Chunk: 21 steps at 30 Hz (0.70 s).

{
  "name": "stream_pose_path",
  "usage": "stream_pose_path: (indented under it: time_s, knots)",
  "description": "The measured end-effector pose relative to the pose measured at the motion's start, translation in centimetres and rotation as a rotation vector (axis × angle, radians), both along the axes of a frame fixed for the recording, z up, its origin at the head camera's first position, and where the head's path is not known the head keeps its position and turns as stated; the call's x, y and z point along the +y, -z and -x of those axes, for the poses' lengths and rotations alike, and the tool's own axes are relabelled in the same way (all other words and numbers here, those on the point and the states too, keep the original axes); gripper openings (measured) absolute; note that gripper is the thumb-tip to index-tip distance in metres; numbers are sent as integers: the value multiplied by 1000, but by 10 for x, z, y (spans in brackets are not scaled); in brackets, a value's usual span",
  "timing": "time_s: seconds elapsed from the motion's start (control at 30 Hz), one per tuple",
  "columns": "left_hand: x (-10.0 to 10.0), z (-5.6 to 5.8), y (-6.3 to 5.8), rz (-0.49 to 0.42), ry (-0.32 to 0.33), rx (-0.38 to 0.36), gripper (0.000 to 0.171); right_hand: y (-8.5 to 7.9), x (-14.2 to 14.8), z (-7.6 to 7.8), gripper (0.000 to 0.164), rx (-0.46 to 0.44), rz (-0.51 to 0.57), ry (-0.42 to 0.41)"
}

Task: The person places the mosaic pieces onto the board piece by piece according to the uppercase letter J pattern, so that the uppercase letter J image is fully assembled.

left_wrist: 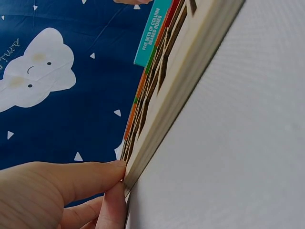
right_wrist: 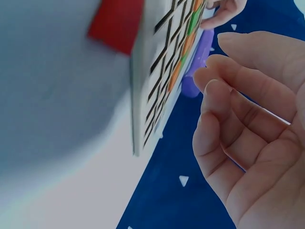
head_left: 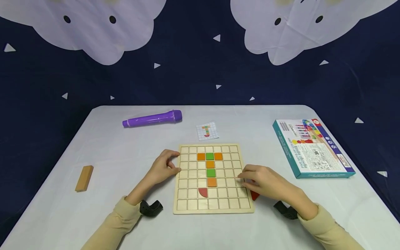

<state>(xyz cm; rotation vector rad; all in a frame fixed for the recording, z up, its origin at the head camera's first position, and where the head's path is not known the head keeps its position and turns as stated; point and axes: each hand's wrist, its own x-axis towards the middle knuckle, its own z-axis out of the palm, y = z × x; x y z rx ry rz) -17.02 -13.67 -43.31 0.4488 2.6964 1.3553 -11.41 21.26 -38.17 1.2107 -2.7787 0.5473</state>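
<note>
A wooden grid board (head_left: pixel 190 205) lies flat in the middle of the table. Orange and green squares form a T on it, with an orange square (head_left: pixel 211 182) lowest in the stem. Below and left of that sits a red quarter-circle piece (head_left: pixel 203 192). My left hand (head_left: pixel 162 167) touches the board's left edge with thumb and fingertips. Over the board's right edge is my right hand (head_left: pixel 265 180), its fingers loosely bent and holding nothing in the right wrist view. Beneath it, beside the board, a red piece (right_wrist: pixel 116 26) shows, partly hidden in the head view.
A small pattern card (head_left: pixel 207 131) with a coloured T-like figure lies behind the board. Further back left is a purple toy microphone (head_left: pixel 153 119). A wooden block (head_left: pixel 84 178) lies at the left, a teal-edged box (head_left: pixel 314 149) at the right.
</note>
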Motion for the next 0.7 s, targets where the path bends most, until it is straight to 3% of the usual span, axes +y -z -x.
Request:
stream_pose_path:
  time_s: [0.4,0.7]
  knots:
    - [0,-1,0,4,3,11,52,11,26,-5,19,-47,35,-14]
    - [0,-1,0,6,-2,10,52,18,37,-7,26,-152,79,-113]
